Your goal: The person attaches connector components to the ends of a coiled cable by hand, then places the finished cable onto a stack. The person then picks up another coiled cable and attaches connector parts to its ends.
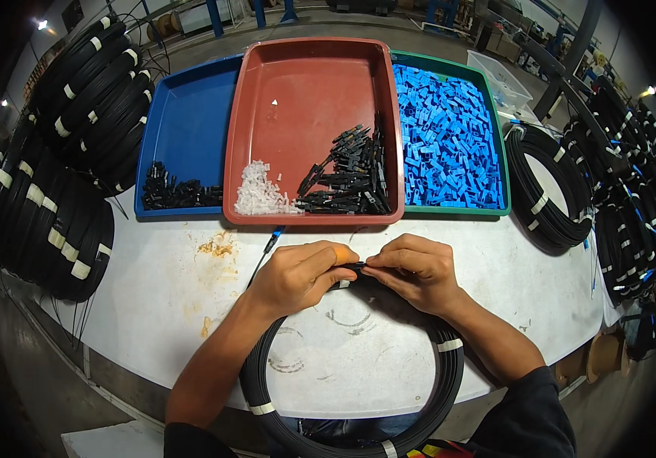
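Observation:
Over the far rim of a taped coil of black cable (450,374), my two hands meet. My left hand (297,276) is closed in a pinch on a small dark connector part (358,266) at the cable; an orange band wraps one of its fingers. From the other side, my right hand (417,269) pinches the same part, its fingertips nearly touching the left ones. Fingers cover most of the part. Just beyond my left hand, a black cable end with a blue connector (273,240) lies on the white table (328,378). The coil overhangs the table's near edge.
A red tray (313,84) holds white clips (259,192) and black connector parts (351,179). Left of it, a blue tray (190,114) holds black pieces; right, a green tray (505,175) holds blue pieces (450,137). Cable coils stand at left (38,221) and right (549,191).

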The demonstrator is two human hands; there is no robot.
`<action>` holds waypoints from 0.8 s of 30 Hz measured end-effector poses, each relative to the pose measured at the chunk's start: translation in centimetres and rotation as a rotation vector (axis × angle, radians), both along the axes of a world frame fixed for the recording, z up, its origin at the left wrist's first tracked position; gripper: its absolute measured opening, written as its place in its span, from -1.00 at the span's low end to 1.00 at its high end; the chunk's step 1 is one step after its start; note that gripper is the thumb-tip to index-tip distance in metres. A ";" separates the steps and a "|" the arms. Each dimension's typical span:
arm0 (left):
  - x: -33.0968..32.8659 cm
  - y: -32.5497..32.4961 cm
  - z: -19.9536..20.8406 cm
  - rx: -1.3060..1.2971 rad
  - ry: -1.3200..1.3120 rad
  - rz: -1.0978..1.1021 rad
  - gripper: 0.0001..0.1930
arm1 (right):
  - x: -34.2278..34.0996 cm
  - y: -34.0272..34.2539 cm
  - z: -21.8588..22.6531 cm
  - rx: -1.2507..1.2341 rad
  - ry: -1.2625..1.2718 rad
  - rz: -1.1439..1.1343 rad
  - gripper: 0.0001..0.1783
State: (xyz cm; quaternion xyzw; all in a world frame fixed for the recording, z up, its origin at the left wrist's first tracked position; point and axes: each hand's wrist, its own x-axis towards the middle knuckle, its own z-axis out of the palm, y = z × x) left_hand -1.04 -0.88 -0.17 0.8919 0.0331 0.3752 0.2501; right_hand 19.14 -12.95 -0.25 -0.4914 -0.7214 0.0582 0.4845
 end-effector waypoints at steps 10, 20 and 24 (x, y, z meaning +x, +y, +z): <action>0.1 0.1 -0.1 0.075 -0.004 0.004 -0.81 | 0.0 0.1 0.0 -0.055 0.041 0.010 -0.85; 0.0 0.4 0.0 0.109 0.041 0.011 -0.83 | -0.3 -0.2 0.7 -0.132 0.073 0.020 -0.76; -0.1 0.3 -0.1 0.079 0.025 0.011 -0.81 | -0.7 -0.4 1.1 -0.097 0.045 -0.038 -0.72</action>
